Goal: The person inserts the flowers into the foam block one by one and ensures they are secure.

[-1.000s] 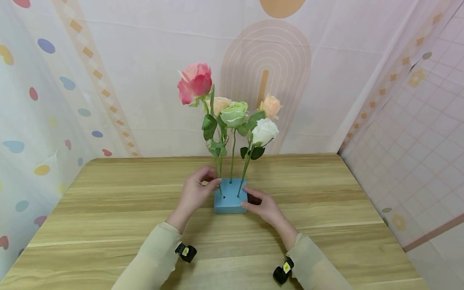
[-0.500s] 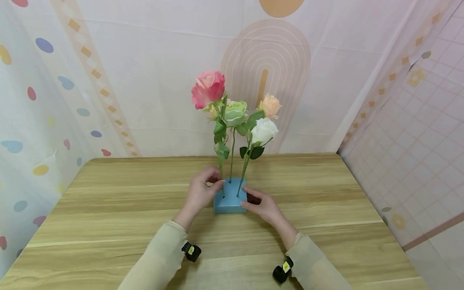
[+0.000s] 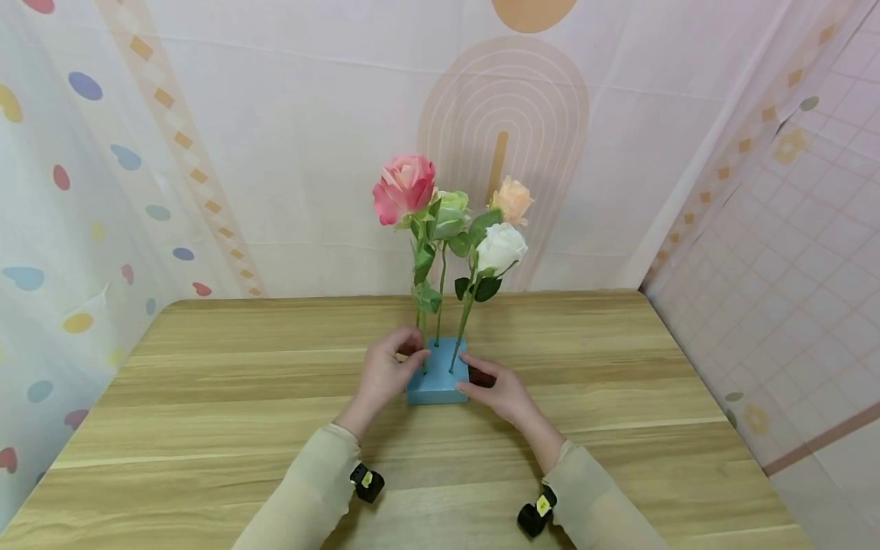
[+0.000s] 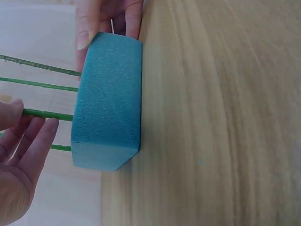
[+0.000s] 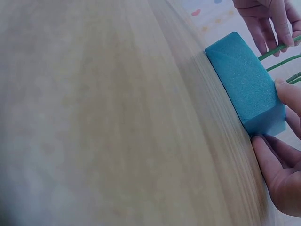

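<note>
A blue foam block (image 3: 436, 384) lies on the wooden table (image 3: 206, 397). Several artificial roses stand in it: pink (image 3: 404, 189), green (image 3: 451, 211), peach (image 3: 512, 200) and white (image 3: 502, 248). My left hand (image 3: 415, 357) pinches the pink rose's stem (image 4: 49, 114) just above the block (image 4: 109, 101), at its left side. My right hand (image 3: 468, 378) grips the block's right end. Its thumb lies on the top face and its fingers (image 5: 273, 160) lie against the end of the block (image 5: 247, 89).
Patterned fabric walls close in the table on the left (image 3: 69, 191), at the back (image 3: 309, 153) and on the right (image 3: 791, 229). Bare wood surrounds the block on all sides.
The pink rose has shifted right and sunk lower, standing straighter among the other flowers. My left hand has gone down with the stem to the block. My right hand has stayed put.
</note>
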### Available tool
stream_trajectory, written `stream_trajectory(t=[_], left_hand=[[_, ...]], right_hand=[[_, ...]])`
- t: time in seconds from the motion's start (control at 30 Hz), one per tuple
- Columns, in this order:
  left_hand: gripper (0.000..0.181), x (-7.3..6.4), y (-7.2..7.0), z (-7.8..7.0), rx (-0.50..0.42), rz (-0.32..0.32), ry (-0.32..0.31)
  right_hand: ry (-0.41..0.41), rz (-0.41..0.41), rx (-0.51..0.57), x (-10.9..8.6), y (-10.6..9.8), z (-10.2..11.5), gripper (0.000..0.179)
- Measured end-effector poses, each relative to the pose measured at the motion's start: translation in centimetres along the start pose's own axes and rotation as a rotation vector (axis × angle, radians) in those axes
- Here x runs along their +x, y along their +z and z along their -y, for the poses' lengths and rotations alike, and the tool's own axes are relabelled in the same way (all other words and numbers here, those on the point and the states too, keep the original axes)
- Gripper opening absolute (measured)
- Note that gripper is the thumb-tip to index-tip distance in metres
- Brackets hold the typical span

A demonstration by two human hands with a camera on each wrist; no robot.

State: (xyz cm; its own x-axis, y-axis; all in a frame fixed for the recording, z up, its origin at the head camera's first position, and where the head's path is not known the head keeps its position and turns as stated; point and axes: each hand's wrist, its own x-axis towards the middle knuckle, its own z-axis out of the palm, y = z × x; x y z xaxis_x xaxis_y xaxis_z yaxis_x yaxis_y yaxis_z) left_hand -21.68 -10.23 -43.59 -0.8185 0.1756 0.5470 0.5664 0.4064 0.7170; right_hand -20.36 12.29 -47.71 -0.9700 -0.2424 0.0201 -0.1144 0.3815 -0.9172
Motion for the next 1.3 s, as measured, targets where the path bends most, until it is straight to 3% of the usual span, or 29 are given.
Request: stream_trajectory(t=[1.0, 1.13, 1.3], left_hand=[[0.017, -1.1, 0.7, 0.7, 0.035, 0.022, -0.036], [0.016, -1.1, 0.6, 0.7, 0.043, 0.039, -0.053], [0.017, -1.3, 0.4, 0.6, 0.032, 0.059, -0.08]], right_hand=[[0.004, 0.008, 0.037, 0.2, 0.0, -0.2, 0.054], [0.014, 0.005, 0.042, -0.1, 0.1, 0.5, 0.053], [0.024, 0.037, 0.045, -1.3, -0.4, 3.0, 0.053]])
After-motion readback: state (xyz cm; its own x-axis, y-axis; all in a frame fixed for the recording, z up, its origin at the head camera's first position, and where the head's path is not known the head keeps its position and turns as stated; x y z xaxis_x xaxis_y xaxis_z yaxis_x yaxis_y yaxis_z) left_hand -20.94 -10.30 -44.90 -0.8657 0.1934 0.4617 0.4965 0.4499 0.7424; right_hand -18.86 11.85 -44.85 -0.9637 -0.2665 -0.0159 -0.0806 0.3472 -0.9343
